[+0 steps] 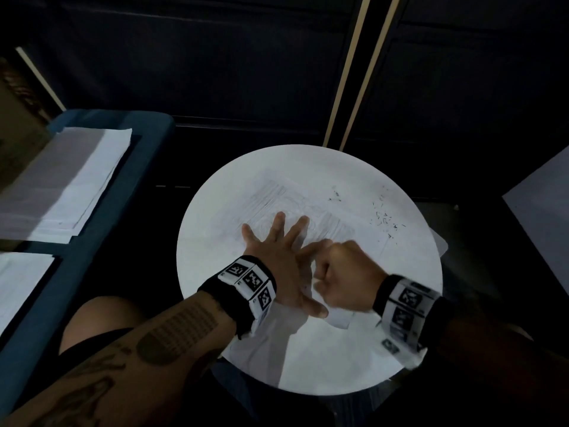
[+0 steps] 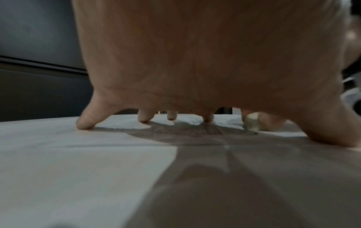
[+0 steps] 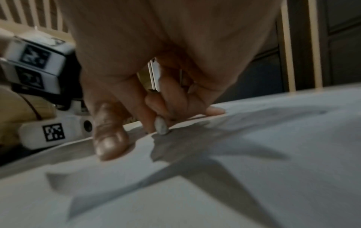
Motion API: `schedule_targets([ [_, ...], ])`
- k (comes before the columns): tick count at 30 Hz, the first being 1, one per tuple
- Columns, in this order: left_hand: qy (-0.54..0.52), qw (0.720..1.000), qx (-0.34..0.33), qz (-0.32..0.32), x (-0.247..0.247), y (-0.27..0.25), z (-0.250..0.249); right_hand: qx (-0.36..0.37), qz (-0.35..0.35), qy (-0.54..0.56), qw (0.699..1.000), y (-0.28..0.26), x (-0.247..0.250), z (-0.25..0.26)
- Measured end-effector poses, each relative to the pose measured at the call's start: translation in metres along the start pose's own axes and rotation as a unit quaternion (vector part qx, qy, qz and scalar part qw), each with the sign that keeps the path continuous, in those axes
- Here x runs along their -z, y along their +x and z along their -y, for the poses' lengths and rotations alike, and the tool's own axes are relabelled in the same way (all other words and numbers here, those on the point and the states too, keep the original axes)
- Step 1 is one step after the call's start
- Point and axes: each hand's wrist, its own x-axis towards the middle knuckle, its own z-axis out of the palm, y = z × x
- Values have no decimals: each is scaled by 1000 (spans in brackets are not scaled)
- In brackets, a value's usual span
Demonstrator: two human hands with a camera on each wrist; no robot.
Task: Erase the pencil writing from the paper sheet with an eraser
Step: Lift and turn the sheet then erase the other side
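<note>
Both hands hide much faint pencil writing (image 1: 308, 204): left grip (image 1: 277, 257) flat on paper sheet (image 1: 354, 217), right grip (image 1: 345, 272) pinching eraser (image 3: 161, 125).

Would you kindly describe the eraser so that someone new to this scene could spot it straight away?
Start at the round white table, where the paper sheet lies under both hands. The left hand presses flat with spread fingers; beside it the right hand is curled. The eraser is the small, grey-smudged stub pinched in that hand, its tip on the paper.

I see my right hand (image 3: 156, 77) pinching a small greyish-white eraser (image 3: 161, 125), its tip touching the white paper sheet (image 3: 254, 169).
</note>
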Motion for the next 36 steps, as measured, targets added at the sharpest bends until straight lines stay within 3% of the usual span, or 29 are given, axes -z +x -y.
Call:
schedule_targets([
  [2, -3, 1000, -2, 2, 2, -2, 0, -11, -6, -4, 1000, 6, 6, -6],
  [5, -9, 1000, -7, -7, 3, -3, 0, -76, -70, 10, 995, 22, 21, -24],
  [9, 5, 1000, 0, 8, 1, -2, -1, 1, 12, -10, 1000, 7, 1, -2],
  [14, -11, 1000, -10, -2, 3, -3, 1, -66, -53, -4, 996, 21, 20, -22],
  [18, 2, 1000, -2, 16, 2, -2, 0, 1, 11, -18, 1000, 10, 1, -5],
  [23, -18, 1000, -12, -3, 1, -2, 2, -70, -41, -26, 996, 23, 24, -23],
  [28, -1, 1000, -1, 10, 3, -2, 1, -5, 15, -7, 1000, 7, 4, -6],
  [32, 4, 1000, -2, -22, 7, -4, -3, -62, -98, 47, 992, 18, 35, -39],
  [36, 20, 998, -33, -47, 12, -3, -3, -64, -89, 109, 988, 10, 45, -53],
])
